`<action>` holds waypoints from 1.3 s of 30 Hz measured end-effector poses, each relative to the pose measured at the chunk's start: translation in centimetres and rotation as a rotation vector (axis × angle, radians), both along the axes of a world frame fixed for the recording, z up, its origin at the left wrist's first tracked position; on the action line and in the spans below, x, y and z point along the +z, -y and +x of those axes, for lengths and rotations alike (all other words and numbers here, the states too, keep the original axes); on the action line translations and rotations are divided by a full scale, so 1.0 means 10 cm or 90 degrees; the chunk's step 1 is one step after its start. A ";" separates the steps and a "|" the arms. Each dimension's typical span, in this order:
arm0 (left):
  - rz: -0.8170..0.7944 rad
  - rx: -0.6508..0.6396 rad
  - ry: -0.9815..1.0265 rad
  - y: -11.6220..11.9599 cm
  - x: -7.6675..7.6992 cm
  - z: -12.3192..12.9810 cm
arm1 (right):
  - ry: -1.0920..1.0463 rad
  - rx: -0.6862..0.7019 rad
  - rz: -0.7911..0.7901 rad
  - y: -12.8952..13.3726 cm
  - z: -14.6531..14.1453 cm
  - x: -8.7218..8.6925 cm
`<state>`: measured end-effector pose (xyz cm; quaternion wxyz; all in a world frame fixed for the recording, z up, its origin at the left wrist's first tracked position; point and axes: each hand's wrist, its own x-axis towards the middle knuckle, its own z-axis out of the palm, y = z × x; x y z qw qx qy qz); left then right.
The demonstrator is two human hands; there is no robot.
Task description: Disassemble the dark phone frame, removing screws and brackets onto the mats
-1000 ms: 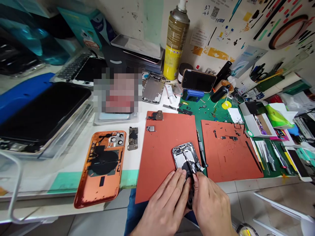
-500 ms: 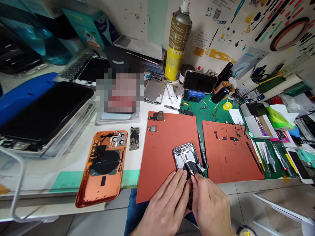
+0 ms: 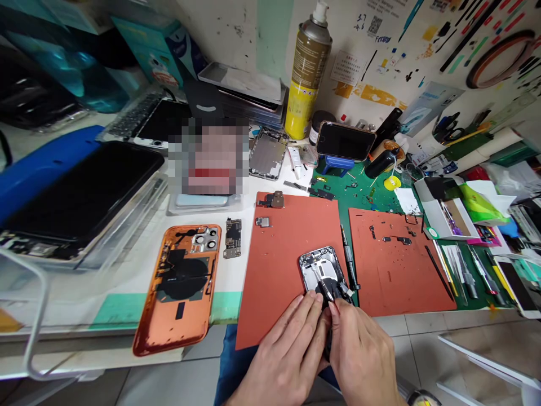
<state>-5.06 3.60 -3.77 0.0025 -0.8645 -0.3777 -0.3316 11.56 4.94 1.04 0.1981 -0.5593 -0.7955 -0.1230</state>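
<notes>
An opened phone housing (image 3: pixel 315 260), silver and black inside, lies tilted at the lower edge of the left red mat (image 3: pixel 274 270). My left hand (image 3: pixel 289 349) lies over its lower left side, fingers together and pressing on it. Thumb and index finger of my right hand (image 3: pixel 361 344) pinch a slim metal tool, apparently tweezers (image 3: pixel 324 288), whose tip points up into the housing. My hands cover the housing's lower half. Just right of it lies a dark screwdriver (image 3: pixel 348 256). A camera module (image 3: pixel 276 199) and a small metal part (image 3: pixel 262 222) sit on the mat's upper left.
Left of the mat are a logic board (image 3: pixel 233 238) and an orange phone back (image 3: pixel 186 321). The right red mat (image 3: pixel 406 282) carries small parts and screws. A spray can (image 3: pixel 302 84) and a propped phone (image 3: pixel 344 141) stand behind. Several tools (image 3: pixel 465 276) lie at right.
The whole view has shifted slightly, so the bench appears a little further right. Both hands keep nearly the same pose on the housing and tweezers.
</notes>
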 end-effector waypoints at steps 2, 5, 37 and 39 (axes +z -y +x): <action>0.003 -0.001 -0.009 -0.01 0.00 -0.01 | -0.014 0.006 -0.007 0.01 0.02 0.00; 0.002 -0.001 -0.012 -0.01 -0.01 -0.02 | -0.036 0.016 -0.020 0.02 0.03 0.00; 0.005 -0.001 0.006 -0.03 -0.02 -0.02 | -0.006 -0.020 0.014 0.06 -0.02 -0.01; 0.007 0.000 0.008 -0.03 -0.02 -0.02 | 0.000 -0.015 0.010 0.07 0.00 -0.02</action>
